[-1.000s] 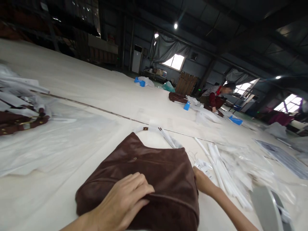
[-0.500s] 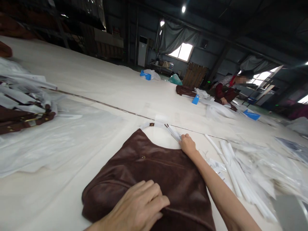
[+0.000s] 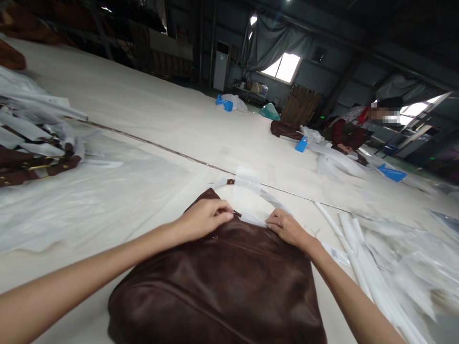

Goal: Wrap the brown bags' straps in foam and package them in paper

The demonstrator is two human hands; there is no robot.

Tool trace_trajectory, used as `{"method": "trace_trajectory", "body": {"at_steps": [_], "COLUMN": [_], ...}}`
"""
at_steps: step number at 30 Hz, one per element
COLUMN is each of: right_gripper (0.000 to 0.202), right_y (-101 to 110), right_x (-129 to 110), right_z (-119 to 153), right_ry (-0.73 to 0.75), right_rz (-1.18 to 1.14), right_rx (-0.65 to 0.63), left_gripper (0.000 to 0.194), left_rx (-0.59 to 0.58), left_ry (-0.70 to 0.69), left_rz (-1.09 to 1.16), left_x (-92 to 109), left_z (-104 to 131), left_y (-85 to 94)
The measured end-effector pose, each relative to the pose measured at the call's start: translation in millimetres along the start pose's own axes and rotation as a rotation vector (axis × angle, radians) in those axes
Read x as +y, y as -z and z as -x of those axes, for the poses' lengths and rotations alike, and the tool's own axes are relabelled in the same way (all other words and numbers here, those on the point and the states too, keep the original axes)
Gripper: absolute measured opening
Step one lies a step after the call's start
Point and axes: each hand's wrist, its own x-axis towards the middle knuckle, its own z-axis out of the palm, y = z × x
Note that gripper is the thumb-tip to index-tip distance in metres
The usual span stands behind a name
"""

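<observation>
The left hand (image 3: pixel 208 218) curled its fingers at the brown leather handbag's (image 3: pixel 229 282) rim, grip unclear. Lying on the white table (image 3: pixel 154 110), the bag looked soft, saggy, best lifted by both top corners. The right hand (image 3: pixel 287 228) pinched a white strip (image 3: pixel 253 219).

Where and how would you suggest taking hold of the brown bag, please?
I'd probably grip the pale-wrapped strap near its brown tab, coming from above: it arcs out beyond the top edge of the brown bag, leaving a gap for fingers, while the creased body looks soft. The right hand is by the strap's right end, so the tab side seems clearer.
</observation>
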Motion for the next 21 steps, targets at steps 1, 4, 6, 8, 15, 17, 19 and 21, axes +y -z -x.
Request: {"method": "trace_trajectory", "body": {"at_steps": [1,4,6,8,15,17,19,21], "right_gripper": [0.022,0.025,0.027,0.024,0.021,0.024,0.029,0.034], "right_y": [-1,-3,-7,-12,-21,-20,-18,-15], "right_x": [2,8,12,16,27,30,31,32], "right_z": [-3,-19,-34,-51,-77,-74,-70,-66], "right_ry": [-0.033,-0.237,-0.362,-0.44,-0.553,-0.553,-0.545,-0.521], "right_rz": [-0.107,-0.348,-0.384,-0.389,-0.634,-0.737,-0.833,-0.921], "right_rx": [0.007,0.11,0.204,0.247,0.311,0.321,0.344,0.39], "left_gripper": [0.021,0.026,0.024,0.024,0.022,0.021,0.02,0.02], "left_rx": [0.023,0.015,-0.03,-0.061,-0.102,-0.131,-0.139,-0.119], "left_ry": [0.12,0.283,0.358,0.416,0.283,0.193,0.161,0.178], "left_rz": [-0.049,-0.092,-0.09,-0.091,0.016,0.09,0.131,0.137], "left_x": [-9,-30,-37,-40,-23,-16,-13,-15], "left_z": [-22,-80,-108,-128,-164,-169,-172,-172], "left_y": [3.6,3.0,-4.3,-13.1,-49.2,-61.5,-70.0,-71.6]}}
